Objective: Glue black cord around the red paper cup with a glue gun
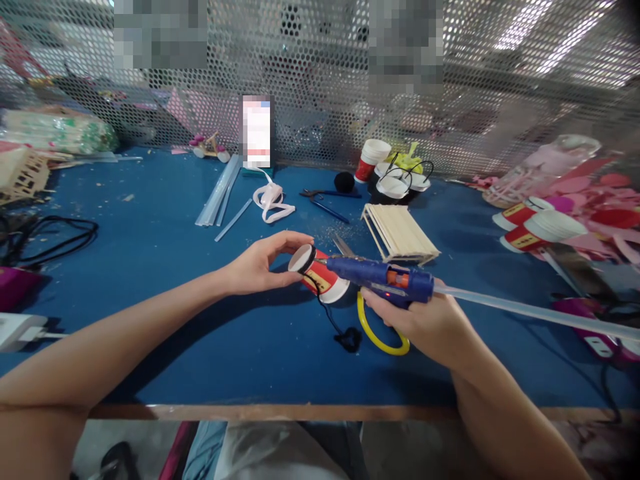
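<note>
Blue felt covers the bench (150, 267) in front of a perforated metal screen, and your left hand (257, 267) pinches a red paper cup (320, 277) on its side by the base rim, fingers closed lightly round it. Your right hand (425, 323) is wrapped tight on the blue glue gun (385, 277), nozzle touching the cup by a black cord (325, 307). Hot glue could reach your left fingertips, which sit just beside the nozzle, or the light cup could roll under its push.

Open blue tabletop (165, 267) is lying free left of the left hand (260, 267). Behind, scissors (345, 248), a popsicle-stick raft (400, 233) and glue sticks (220, 193) are crowding the way; the yellow loop (380, 340) is blocking the near side.
</note>
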`<state>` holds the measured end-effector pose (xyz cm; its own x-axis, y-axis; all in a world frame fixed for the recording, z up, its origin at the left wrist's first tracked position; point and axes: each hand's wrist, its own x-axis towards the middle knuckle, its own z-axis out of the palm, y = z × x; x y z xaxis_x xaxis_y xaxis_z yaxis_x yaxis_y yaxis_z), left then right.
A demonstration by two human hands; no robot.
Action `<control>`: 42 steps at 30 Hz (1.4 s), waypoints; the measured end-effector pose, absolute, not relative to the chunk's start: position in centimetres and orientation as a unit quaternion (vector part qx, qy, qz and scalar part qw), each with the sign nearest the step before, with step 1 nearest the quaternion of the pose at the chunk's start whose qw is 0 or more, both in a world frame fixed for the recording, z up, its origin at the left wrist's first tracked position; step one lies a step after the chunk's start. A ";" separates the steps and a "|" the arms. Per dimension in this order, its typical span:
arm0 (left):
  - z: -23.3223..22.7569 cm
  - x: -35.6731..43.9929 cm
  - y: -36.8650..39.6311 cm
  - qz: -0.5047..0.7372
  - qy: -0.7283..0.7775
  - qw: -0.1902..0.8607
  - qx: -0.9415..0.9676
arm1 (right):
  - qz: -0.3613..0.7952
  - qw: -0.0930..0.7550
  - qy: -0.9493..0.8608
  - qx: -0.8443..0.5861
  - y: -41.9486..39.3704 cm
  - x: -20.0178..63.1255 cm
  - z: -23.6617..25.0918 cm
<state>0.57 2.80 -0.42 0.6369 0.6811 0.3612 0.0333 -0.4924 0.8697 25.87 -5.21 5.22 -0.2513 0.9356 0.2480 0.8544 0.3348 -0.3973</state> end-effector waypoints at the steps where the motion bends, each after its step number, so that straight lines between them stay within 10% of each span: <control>1: -0.4 0.6 2.8 0.362 0.230 0.449 0.784 | 0.091 0.218 -0.784 -0.574 -5.2 25.8 5.3; 21: -0.6 0.6 2.9 0.372 0.212 0.437 0.791 | 0.048 0.282 -0.823 -0.492 -5.9 26.3 4.0; 33: -0.2 0.4 2.8 0.361 0.181 0.441 0.801 | 0.308 0.265 -0.686 -0.603 -4.8 25.9 4.8; 42: -0.3 0.4 2.9 0.359 0.189 0.436 0.803 | 0.279 0.257 -0.727 -0.572 -4.8 26.2 4.9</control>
